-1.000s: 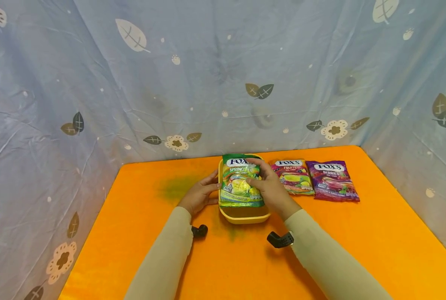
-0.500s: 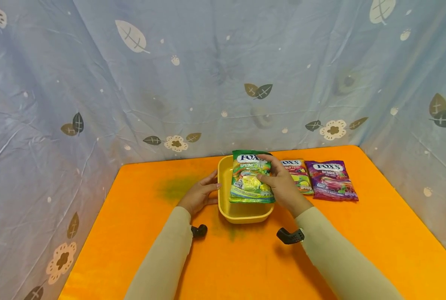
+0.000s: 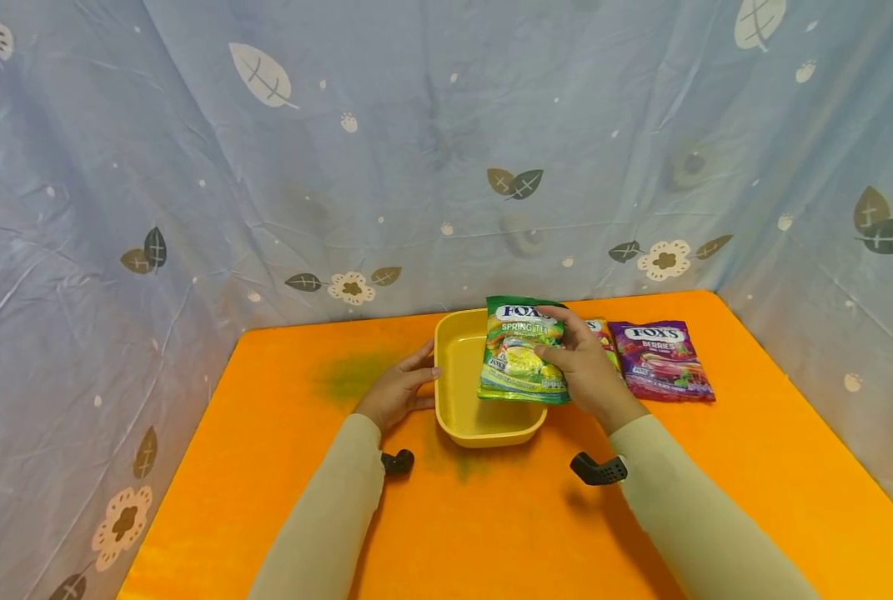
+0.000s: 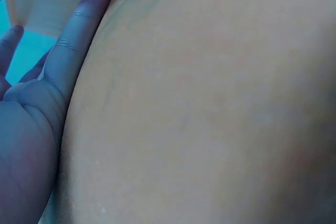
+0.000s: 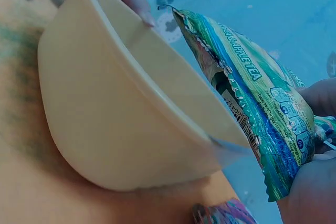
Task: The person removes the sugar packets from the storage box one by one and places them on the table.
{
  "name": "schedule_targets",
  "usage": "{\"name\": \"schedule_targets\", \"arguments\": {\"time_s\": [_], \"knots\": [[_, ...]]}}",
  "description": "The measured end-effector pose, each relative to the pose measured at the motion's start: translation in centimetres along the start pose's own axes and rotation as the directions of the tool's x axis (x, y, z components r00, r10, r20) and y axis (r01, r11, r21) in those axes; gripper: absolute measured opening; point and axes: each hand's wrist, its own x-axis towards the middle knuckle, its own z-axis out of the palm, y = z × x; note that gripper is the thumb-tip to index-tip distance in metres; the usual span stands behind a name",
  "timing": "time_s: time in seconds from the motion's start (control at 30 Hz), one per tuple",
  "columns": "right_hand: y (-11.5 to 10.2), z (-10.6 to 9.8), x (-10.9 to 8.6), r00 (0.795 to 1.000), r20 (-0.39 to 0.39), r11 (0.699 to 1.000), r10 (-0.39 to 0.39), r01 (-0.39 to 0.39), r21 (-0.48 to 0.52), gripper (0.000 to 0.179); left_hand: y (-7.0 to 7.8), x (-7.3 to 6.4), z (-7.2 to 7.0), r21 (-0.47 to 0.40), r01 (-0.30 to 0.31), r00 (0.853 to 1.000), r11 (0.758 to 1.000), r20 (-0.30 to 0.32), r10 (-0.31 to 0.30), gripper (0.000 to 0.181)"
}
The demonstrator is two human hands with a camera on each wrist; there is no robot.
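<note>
In the head view my right hand (image 3: 589, 367) pinches a green candy bag (image 3: 523, 354) printed "Spring Tea" by its right side, thumb on the front. The bag is held above the right part of a yellow plastic tub (image 3: 491, 440), overlapping its rim. The right wrist view shows the bag (image 5: 262, 98) tilted beside the tub (image 5: 121, 103). My left hand (image 3: 399, 390) touches the tub's left side, thumb tip at the rim. Its fingers lie fairly straight in the left wrist view, where the hand (image 4: 58, 77) is partly cropped.
A purple "Berries" candy bag (image 3: 659, 358) lies on the orange tabletop (image 3: 476, 533) at the right. Another candy bag (image 3: 599, 329) is mostly hidden behind my right hand. A patterned curtain (image 3: 431, 150) stands close behind the table.
My right hand has moved the green bag rightward and slightly up, uncovering the tub's inside and covering more of the Fruits bag. My left hand has stayed at the tub.
</note>
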Motion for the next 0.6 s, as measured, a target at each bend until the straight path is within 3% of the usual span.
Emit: {"name": "schedule_targets", "arguments": {"time_s": [0.6], "knots": [[0.4, -4.2, -1.3, 0.996, -0.09, 1.0, 0.027, -0.027, 0.003, 0.059, -0.3, 0.1, -0.1, -0.02, -0.018, 0.999, 1.0, 0.026, 0.018, 0.072]]}}
